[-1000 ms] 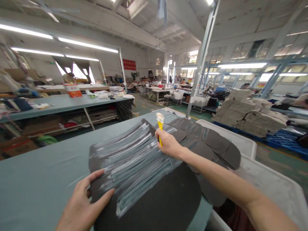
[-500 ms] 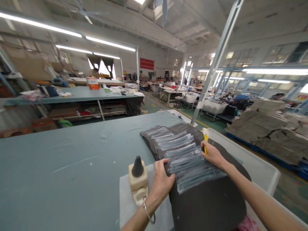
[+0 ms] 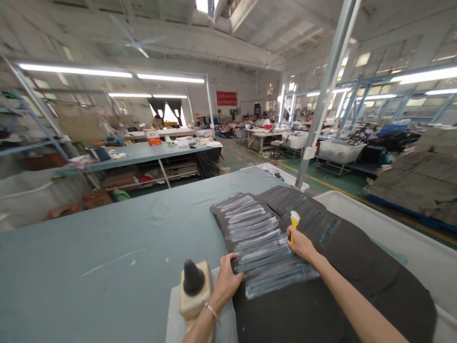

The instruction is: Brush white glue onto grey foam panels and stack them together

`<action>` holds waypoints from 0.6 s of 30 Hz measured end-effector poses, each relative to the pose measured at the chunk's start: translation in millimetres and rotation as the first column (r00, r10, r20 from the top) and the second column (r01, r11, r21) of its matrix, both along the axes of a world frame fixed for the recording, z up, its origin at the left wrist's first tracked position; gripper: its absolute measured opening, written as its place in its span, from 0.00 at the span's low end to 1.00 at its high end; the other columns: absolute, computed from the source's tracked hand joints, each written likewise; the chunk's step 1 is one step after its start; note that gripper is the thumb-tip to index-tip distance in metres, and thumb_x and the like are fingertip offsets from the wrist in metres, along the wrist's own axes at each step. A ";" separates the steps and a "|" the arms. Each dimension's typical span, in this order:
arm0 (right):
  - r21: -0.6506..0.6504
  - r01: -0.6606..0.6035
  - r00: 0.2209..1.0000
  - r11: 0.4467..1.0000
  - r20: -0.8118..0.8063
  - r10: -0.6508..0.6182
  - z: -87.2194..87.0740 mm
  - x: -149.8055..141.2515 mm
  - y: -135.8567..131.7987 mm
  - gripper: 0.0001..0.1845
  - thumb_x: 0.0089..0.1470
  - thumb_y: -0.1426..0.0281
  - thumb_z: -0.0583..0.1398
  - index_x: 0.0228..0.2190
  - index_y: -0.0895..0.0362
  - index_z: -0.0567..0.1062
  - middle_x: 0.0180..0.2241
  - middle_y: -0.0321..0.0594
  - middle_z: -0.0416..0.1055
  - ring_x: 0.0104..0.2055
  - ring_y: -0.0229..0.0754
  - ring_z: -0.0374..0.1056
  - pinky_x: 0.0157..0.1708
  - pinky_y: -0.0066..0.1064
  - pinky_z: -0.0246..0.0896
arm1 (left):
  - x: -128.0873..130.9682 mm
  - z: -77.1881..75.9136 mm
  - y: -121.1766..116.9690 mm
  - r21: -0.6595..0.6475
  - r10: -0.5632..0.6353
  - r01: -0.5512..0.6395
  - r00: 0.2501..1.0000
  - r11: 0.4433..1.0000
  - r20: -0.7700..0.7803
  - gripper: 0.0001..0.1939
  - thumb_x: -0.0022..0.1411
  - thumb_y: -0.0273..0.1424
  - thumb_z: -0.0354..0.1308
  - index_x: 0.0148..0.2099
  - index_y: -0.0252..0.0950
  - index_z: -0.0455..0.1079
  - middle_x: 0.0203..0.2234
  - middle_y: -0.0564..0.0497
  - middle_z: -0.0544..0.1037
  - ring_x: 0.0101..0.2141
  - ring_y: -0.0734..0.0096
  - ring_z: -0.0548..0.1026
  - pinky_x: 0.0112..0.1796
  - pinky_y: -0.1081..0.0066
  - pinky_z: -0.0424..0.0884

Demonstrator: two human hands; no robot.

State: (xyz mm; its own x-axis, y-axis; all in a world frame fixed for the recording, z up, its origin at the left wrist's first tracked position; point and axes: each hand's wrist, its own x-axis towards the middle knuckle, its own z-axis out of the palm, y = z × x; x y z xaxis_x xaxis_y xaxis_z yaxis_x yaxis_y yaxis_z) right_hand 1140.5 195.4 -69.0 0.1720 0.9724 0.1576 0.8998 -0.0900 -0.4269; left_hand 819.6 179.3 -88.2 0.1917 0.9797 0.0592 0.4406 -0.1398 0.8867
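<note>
Dark, rounded flat sheets (image 3: 271,309) lie overlapping on the table, with whitish wet streaks brushed across the upper one. My right hand (image 3: 302,245) is closed around the yellow handle of a brush (image 3: 294,221). The brush's pale bristles point up and away, over the streaks' right end. At the sheets' left edge rests my left hand (image 3: 226,278), thumb and forefinger spread against it; its other fingers are partly hidden. Just left of that hand stands a cream plastic bottle (image 3: 193,302) with a black cone-shaped top, on a pale sheet (image 3: 173,309).
The blue-green table (image 3: 89,267) stretches left. A white plastic tub (image 3: 403,238) stands along the right side, near a metal post (image 3: 323,90). Another table (image 3: 143,155) with cloth and an orange-white box (image 3: 153,137) stands behind. Stacked grey-brown material (image 3: 414,178) sits at right.
My view has shifted. My right hand and brush are lower and farther left in view, with the bristles still raised. More of the right-hand dark sheet shows. My left hand stays at the edge.
</note>
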 end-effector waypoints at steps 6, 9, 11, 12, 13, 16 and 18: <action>0.089 0.021 0.993 0.996 -0.121 -0.010 -23.8 38.1 7.3 0.10 0.46 0.69 0.57 0.32 0.52 0.60 0.31 0.34 0.65 0.32 0.39 0.63 0.33 0.27 0.53 | 4.8 -42.6 12.3 -0.097 0.081 -0.084 0.996 0.992 -0.035 0.28 0.43 0.29 0.54 0.49 0.31 0.63 0.45 0.43 0.68 0.50 0.61 0.67 0.54 0.64 0.59; 0.125 0.091 0.977 0.988 -0.205 -0.064 -26.7 51.0 17.7 0.08 0.48 0.69 0.56 0.32 0.52 0.60 0.30 0.33 0.66 0.31 0.38 0.64 0.33 0.27 0.53 | 8.7 -47.9 13.2 -0.117 0.105 -0.110 0.993 0.987 -0.051 0.28 0.42 0.31 0.54 0.49 0.31 0.63 0.45 0.43 0.69 0.49 0.59 0.67 0.54 0.62 0.60; 0.113 0.149 0.966 0.982 -0.229 -0.121 -27.7 51.3 30.9 0.07 0.49 0.69 0.56 0.32 0.52 0.61 0.30 0.33 0.67 0.31 0.38 0.64 0.32 0.27 0.53 | 10.3 -48.4 13.6 -0.121 0.110 -0.115 0.993 0.986 -0.050 0.28 0.42 0.32 0.55 0.49 0.31 0.63 0.45 0.42 0.70 0.49 0.58 0.67 0.54 0.61 0.60; 0.096 0.171 0.962 0.981 -0.231 -0.145 -27.9 49.2 39.1 0.07 0.50 0.69 0.56 0.32 0.52 0.61 0.30 0.33 0.67 0.31 0.38 0.64 0.32 0.27 0.52 | 10.7 -48.6 13.7 -0.125 0.109 -0.115 0.993 0.985 -0.048 0.28 0.42 0.32 0.55 0.49 0.31 0.63 0.45 0.42 0.70 0.50 0.58 0.67 0.54 0.61 0.60; 0.072 0.187 0.959 0.980 -0.227 -0.167 -27.9 45.9 47.8 0.06 0.50 0.69 0.56 0.33 0.52 0.62 0.29 0.34 0.67 0.31 0.38 0.64 0.31 0.26 0.51 | 10.9 -48.8 13.9 -0.129 0.108 -0.113 0.993 0.985 -0.046 0.28 0.42 0.32 0.55 0.49 0.31 0.63 0.45 0.41 0.69 0.50 0.57 0.67 0.54 0.61 0.60; 0.007 0.216 0.960 0.976 -0.185 -0.212 -26.4 33.1 73.7 0.06 0.51 0.69 0.57 0.33 0.52 0.63 0.29 0.35 0.67 0.31 0.38 0.64 0.31 0.26 0.49 | 10.8 -50.1 14.5 -0.136 0.106 -0.112 0.993 0.984 -0.046 0.29 0.42 0.33 0.55 0.49 0.30 0.63 0.46 0.41 0.70 0.50 0.57 0.68 0.54 0.62 0.61; -0.014 0.218 0.963 0.976 -0.162 -0.217 -25.3 25.2 87.4 0.07 0.50 0.70 0.57 0.33 0.52 0.63 0.29 0.35 0.66 0.32 0.38 0.64 0.30 0.25 0.48 | 10.7 -51.0 15.1 -0.143 0.110 -0.116 0.993 0.983 -0.045 0.29 0.41 0.33 0.54 0.49 0.30 0.64 0.46 0.41 0.70 0.49 0.58 0.68 0.54 0.63 0.61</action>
State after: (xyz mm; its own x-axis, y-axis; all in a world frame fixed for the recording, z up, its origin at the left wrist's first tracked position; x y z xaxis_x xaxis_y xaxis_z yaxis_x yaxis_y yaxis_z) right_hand 1165.7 282.8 -94.3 0.4027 0.9082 0.1140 0.7776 -0.2738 -0.5660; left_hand 830.3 194.4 -139.1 0.0789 0.9928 -0.0900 0.4791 0.0414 0.8768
